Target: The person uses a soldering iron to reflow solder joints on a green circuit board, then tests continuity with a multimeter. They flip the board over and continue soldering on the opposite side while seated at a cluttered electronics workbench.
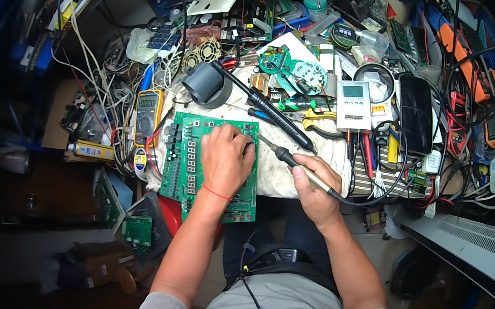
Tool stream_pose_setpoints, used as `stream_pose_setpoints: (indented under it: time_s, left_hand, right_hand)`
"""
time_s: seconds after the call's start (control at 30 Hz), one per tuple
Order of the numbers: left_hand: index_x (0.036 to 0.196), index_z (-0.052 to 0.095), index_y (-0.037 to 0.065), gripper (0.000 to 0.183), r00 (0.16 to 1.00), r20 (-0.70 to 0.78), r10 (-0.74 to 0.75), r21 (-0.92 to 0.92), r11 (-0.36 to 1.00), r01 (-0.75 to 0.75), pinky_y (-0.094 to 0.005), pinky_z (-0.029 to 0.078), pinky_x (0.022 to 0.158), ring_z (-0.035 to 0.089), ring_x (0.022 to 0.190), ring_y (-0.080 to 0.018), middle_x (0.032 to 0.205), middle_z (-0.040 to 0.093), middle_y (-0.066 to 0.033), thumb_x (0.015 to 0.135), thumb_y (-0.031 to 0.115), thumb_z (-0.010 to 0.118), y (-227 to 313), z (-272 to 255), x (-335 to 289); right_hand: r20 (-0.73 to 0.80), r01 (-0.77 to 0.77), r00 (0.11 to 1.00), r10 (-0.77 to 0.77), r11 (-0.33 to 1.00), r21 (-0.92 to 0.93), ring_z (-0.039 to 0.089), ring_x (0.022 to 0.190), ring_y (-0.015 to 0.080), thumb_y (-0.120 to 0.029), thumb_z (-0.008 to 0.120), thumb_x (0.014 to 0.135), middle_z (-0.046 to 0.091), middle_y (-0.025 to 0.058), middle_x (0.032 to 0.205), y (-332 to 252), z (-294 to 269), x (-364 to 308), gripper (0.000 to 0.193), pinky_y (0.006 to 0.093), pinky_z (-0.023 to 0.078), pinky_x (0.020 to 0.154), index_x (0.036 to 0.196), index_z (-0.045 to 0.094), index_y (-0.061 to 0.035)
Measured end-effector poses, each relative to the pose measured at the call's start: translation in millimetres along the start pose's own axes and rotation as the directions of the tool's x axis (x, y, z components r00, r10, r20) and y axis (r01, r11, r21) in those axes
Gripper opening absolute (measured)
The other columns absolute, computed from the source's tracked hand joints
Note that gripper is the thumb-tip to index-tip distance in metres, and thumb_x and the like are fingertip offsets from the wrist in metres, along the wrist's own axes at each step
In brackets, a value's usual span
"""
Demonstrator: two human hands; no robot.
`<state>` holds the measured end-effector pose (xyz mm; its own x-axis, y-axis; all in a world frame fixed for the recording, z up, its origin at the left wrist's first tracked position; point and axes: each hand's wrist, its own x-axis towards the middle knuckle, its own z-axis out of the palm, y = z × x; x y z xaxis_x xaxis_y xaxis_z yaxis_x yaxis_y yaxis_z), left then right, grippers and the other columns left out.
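Beneath the left grip [228, 158] lies the green rectangular circuit board [244, 194]; left of that grip, the yellow boxy multimeter [148, 115]. In the right grip [318, 185] sits the slim metal soldering iron [287, 157]; beyond, yellow-black metal pliers [321, 115], with the black rectangular phone [414, 115] farther right.

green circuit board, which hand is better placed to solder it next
Probably the right hand: it grips the soldering iron, tip near the green circuit board, while the left hand lies over the board.
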<state>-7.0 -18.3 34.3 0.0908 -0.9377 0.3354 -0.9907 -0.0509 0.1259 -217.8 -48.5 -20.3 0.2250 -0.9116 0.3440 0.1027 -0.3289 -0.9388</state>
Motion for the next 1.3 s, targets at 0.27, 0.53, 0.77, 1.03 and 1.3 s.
stream_pose_setpoints:
  time_s: [0.27,0.53,0.77,1.03,1.3]
  left_hand:
    - [0.092,0.081,0.01,0.014,0.999,-0.042,0.015,0.004,1.0,-0.015,-0.0434,0.045,0.084,0.064,0.095,-0.0276,0.095,0.068,-0.003,0.079,0.013,0.086,-0.3,3.6,-0.8]
    - [0.09,0.079,0.012,0.015,0.994,-0.08,0.07,-0.04,0.997,-0.073,-0.0438,0.044,0.083,0.063,0.095,-0.0272,0.095,0.067,-0.0019,0.076,0.011,0.086,-4.9,4.4,-2.3]
    - [0.089,0.08,0.012,0.013,0.992,-0.093,0.086,-0.038,0.995,-0.09,-0.0423,0.045,0.083,0.066,0.094,-0.0254,0.095,0.07,-0.0005,0.077,0.013,0.086,-7.1,4.5,-3.1]
    - [0.087,0.078,0.012,0.013,0.987,-0.123,0.105,-0.036,0.993,-0.11,-0.0417,0.045,0.083,0.065,0.093,-0.0248,0.095,0.07,-0.0003,0.076,0.011,0.084,-6.5,6.3,-2.6]
    - [0.086,0.077,0.012,0.012,0.983,-0.135,0.123,-0.032,0.991,-0.128,-0.0412,0.045,0.082,0.065,0.091,-0.024,0.094,0.07,-0.0003,0.076,0.01,0.083,-7.2,7.3,-2.8]
  right_hand:
    - [0.02,-0.248,0.969,0.247,0.968,0.049,0.077,0.084,0.0204,-0.012,0.076,0.1,0.08,0.0134,0.099,6.0,-0.2,2.7,0.024,0.0338,0.06,0.077,0.121,0.074,-0.0001]
    - [0.082,-0.158,0.983,0.162,0.986,-0.05,0.077,0.085,0.02,-0.008,0.077,0.095,0.079,0.0132,0.099,-0.5,-9.0,4.9,0.025,0.033,0.06,0.078,0.119,0.076,-0.0002]
    - [0.114,-0.103,0.987,0.11,0.993,-0.06,0.075,0.087,0.0194,-0.008,0.079,0.094,0.078,0.0134,0.102,-1.4,-10.6,5.5,0.025,0.0319,0.059,0.08,0.117,0.077,0.0009]
    - [0.13,-0.016,0.991,0.024,0.998,-0.059,0.077,0.089,0.0264,-0.002,0.078,0.091,0.078,0.0159,0.102,0.2,-10.2,8.1,0.026,0.0347,0.06,0.081,0.116,0.077,0.0013]
    - [0.125,0.004,0.992,0.005,0.998,-0.069,0.077,0.09,0.0286,-0.002,0.079,0.089,0.078,0.0164,0.101,0.8,-9.4,8.4,0.025,0.0364,0.061,0.081,0.114,0.078,0.0016]
